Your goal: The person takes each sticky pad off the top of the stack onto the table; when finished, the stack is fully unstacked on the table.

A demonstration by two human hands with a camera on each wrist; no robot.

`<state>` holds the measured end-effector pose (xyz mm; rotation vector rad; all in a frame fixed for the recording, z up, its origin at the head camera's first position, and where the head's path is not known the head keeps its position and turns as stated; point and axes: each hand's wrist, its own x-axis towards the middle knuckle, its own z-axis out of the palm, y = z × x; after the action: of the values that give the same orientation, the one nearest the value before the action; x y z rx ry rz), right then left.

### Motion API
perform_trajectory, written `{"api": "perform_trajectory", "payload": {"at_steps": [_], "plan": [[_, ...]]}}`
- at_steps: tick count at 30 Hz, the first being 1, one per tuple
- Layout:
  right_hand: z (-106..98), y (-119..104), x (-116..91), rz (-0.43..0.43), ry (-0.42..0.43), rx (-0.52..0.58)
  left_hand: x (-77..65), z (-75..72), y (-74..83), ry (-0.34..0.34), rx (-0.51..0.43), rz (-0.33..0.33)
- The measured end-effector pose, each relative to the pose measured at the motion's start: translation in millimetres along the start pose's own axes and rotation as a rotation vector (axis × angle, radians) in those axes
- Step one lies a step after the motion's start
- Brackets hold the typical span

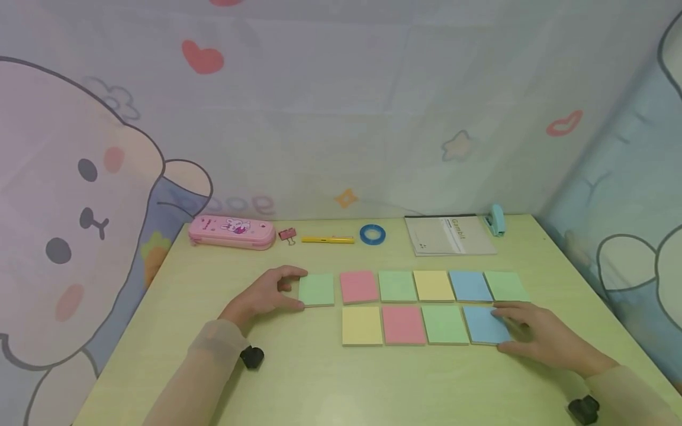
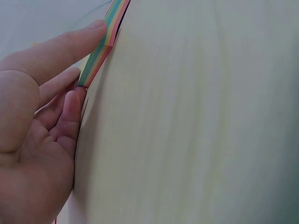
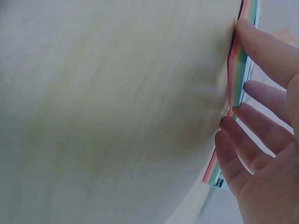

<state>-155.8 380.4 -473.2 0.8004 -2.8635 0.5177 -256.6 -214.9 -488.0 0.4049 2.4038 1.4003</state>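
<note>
Several square sticky note pads lie in two rows. My left hand (image 1: 268,290) holds the green sticky note pad (image 1: 317,290) at the back row's left end, thumb at its near corner and forefinger at its far corner. In the left wrist view, the thumb (image 2: 60,51) touches the pad's striped side (image 2: 96,58). My right hand (image 1: 543,332) grips the blue sticky note pad (image 1: 482,326) at the front row's right end, forefinger at its far edge, thumb at the near one. In the right wrist view, the thumb (image 3: 268,49) meets the pad's layered edge (image 3: 237,70).
Behind the pads stand a pink pencil case (image 1: 232,232), binder clip (image 1: 288,235), yellow pen (image 1: 327,240), blue tape ring (image 1: 372,235), notebook (image 1: 450,235) and light-blue stapler (image 1: 496,220). A printed curtain (image 1: 319,118) hangs behind the table (image 1: 298,378).
</note>
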Motion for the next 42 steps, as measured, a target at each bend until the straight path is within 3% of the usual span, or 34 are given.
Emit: {"api": "perform_trajectory", "payload": {"at_steps": [6,16,23,29,37,42], "plan": [[-1,-1,3,0.020,-0.022,0.002,0.2,-0.7,1.3,0.006,0.009,0.004],[-3,0,6,-0.017,-0.003,-0.011,-0.7,-1.0,1.0,0.006,0.009,0.003],[-15,-9,14,-0.027,0.034,0.105,-0.2,-0.3,1.7,-0.001,-0.009,0.001],[-19,-40,61,-0.088,0.054,0.165,0.4,-1.0,1.1,-0.009,-0.019,-0.004],[6,-95,136,-0.126,-0.063,0.302,3.0,-0.5,-2.8,-0.016,-0.030,0.007],[24,-131,175,-0.148,-0.139,0.331,-0.5,-0.3,-0.3,-0.011,-0.026,0.000]]}}
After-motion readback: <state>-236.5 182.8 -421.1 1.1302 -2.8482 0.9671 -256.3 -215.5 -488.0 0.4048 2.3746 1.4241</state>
